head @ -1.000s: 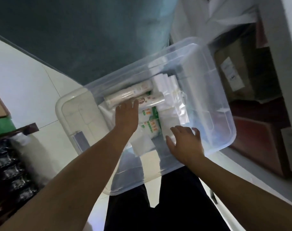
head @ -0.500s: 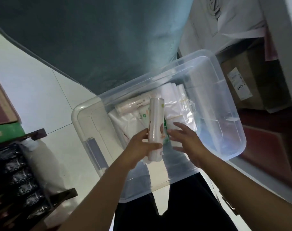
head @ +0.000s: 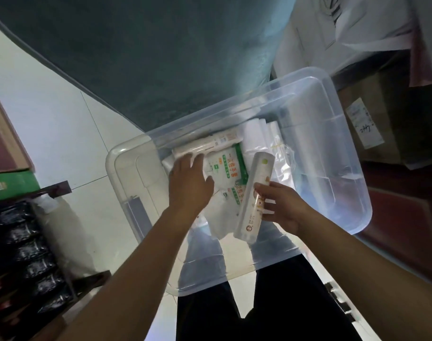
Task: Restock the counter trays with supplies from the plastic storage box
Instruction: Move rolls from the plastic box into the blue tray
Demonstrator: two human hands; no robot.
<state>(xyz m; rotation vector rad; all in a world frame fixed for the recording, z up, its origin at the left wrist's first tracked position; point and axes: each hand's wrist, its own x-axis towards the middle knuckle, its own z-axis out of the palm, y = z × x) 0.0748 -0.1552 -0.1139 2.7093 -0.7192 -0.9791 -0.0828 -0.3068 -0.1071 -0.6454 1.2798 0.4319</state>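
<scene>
White floor tiles lie under your clear plastic storage box; your right hand grips a paper-wrapped roll upright over the box; your left hand, fingers loosely spread, touches a second roll lying inside beside green-printed packets.

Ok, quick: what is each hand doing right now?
Left hand: open, reaching onto a roll in the storage box.
Right hand: holding a roll.
</scene>
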